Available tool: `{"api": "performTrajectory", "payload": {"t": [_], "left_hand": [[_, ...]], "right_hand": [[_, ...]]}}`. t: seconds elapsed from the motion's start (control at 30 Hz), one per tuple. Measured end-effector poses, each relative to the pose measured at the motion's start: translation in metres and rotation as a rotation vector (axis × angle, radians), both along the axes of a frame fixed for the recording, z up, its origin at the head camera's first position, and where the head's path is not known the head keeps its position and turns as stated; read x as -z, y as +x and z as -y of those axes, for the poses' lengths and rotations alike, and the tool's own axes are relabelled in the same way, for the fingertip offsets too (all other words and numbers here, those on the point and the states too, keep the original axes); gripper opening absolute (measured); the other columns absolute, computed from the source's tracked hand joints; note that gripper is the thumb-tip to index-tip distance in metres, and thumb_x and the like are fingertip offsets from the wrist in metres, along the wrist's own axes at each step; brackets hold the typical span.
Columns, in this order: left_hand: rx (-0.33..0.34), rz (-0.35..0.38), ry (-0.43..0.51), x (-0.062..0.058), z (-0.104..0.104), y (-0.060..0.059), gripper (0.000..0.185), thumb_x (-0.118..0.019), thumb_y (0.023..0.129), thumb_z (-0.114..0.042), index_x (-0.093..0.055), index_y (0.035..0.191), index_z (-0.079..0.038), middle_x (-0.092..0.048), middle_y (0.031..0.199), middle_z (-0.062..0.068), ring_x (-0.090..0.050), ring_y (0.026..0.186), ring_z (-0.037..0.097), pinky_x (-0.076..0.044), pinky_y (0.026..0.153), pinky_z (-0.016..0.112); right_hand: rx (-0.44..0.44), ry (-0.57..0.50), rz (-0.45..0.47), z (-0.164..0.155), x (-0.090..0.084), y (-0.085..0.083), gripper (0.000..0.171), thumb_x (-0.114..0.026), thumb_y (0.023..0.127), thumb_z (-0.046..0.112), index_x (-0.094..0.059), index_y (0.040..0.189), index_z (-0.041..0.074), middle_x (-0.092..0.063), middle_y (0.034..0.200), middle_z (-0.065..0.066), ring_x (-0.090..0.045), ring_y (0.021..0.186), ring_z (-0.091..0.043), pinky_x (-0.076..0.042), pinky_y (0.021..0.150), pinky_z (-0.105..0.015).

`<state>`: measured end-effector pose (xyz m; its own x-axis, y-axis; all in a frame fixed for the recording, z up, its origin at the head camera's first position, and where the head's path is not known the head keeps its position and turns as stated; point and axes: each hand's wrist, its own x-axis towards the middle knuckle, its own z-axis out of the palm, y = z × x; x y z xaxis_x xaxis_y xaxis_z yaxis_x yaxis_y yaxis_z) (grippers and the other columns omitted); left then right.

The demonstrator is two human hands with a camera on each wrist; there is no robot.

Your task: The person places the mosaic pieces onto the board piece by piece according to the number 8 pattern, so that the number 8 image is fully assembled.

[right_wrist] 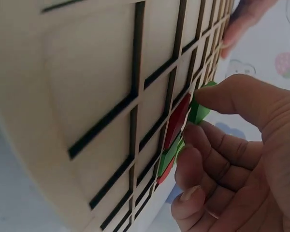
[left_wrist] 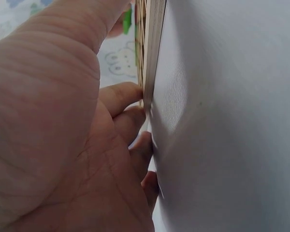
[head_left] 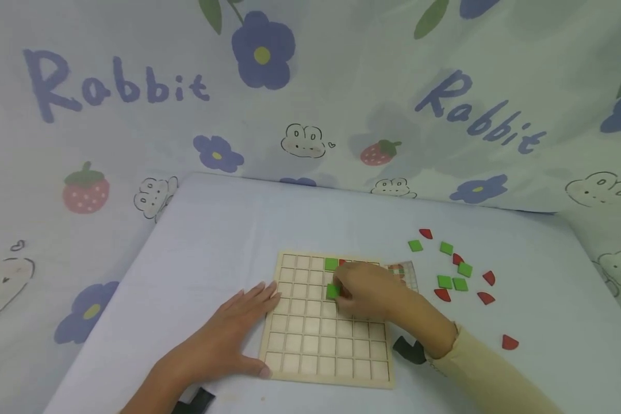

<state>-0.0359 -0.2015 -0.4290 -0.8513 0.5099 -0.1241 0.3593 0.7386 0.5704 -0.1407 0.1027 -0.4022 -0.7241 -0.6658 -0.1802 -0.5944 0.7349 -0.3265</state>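
A square wooden grid board [head_left: 310,346] lies on the white table. My right hand [head_left: 372,290] is above its upper middle and pinches a green square tile [right_wrist: 201,111] between thumb and fingers; the tile is tilted at the grid. In the top row sit another green tile [head_left: 331,264] and a red piece [head_left: 342,263], partly covered by the hand. The right wrist view shows a red piece [right_wrist: 177,121] and a green tile [right_wrist: 168,157] in cells. My left hand [head_left: 230,333] rests along the board's left side, its fingertips and thumb touching the edge.
Right of the board lie several loose green squares [head_left: 444,282] and red quarter-circle pieces [head_left: 509,342]. A patterned card [head_left: 407,275] is partly hidden behind my right hand. A printed cloth [head_left: 259,115] hangs around the table's back and sides.
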Motion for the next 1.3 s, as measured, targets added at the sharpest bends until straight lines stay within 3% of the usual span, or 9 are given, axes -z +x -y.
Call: {"api": "performTrajectory", "payload": {"t": [0.17,0.37,0.8,0.97,1.17,1.3], "left_hand": [[-0.001,-0.009,-0.004,0.000,0.000,0.000,0.122,-0.087,0.069,-0.062,-0.030,0.166,-0.014,-0.017,0.174,-0.002,-0.014,0.160,0.026,-0.011,0.128,0.055],[-0.001,-0.002,-0.007,0.003,0.000,0.000,0.122,-0.085,0.069,-0.065,-0.030,0.166,-0.015,-0.016,0.174,-0.003,-0.013,0.160,0.025,-0.010,0.128,0.054],[-0.005,-0.011,-0.018,0.007,0.000,0.000,0.123,-0.085,0.069,-0.067,-0.029,0.167,-0.016,-0.016,0.174,-0.004,-0.013,0.160,0.024,-0.010,0.128,0.053],[-0.006,-0.001,-0.016,0.005,-0.001,0.001,0.123,-0.087,0.069,-0.063,-0.029,0.167,-0.016,-0.015,0.174,-0.004,-0.012,0.160,0.025,-0.010,0.128,0.053],[-0.006,0.003,-0.016,0.003,0.000,0.002,0.122,-0.087,0.070,-0.061,-0.028,0.167,-0.016,-0.015,0.174,-0.005,-0.013,0.160,0.024,-0.009,0.128,0.050],[-0.016,0.022,-0.026,0.005,0.000,0.001,0.123,-0.087,0.070,-0.062,-0.027,0.167,-0.019,-0.013,0.174,-0.008,-0.010,0.160,0.020,-0.003,0.129,0.040]], "right_hand": [[-0.055,0.060,-0.089,0.010,-0.001,0.002,0.008,-0.070,0.086,0.016,-0.063,0.092,0.014,-0.050,0.078,0.007,-0.050,0.071,-0.011,-0.045,0.061,-0.027],[-0.045,0.093,-0.107,0.013,-0.001,0.004,0.006,-0.071,0.090,0.015,-0.065,0.088,0.015,-0.052,0.078,0.008,-0.051,0.071,-0.011,-0.046,0.062,-0.027],[-0.077,0.045,-0.251,0.008,0.004,0.013,0.011,-0.077,0.093,0.018,-0.069,0.086,0.014,-0.054,0.076,0.008,-0.049,0.068,-0.009,-0.048,0.060,-0.024],[-0.058,0.040,-0.258,0.003,0.006,0.015,0.008,-0.078,0.093,0.021,-0.073,0.094,0.015,-0.062,0.083,0.007,-0.055,0.073,-0.010,-0.053,0.066,-0.025],[0.009,0.004,-0.235,-0.019,0.007,0.024,0.023,-0.078,0.094,0.027,-0.076,0.114,0.015,-0.069,0.102,0.006,-0.063,0.091,-0.011,-0.058,0.074,-0.028],[0.047,-0.031,-0.225,-0.038,0.008,0.029,0.025,-0.077,0.094,0.026,-0.076,0.116,0.015,-0.070,0.106,0.005,-0.063,0.092,-0.010,-0.059,0.078,-0.030]]}}
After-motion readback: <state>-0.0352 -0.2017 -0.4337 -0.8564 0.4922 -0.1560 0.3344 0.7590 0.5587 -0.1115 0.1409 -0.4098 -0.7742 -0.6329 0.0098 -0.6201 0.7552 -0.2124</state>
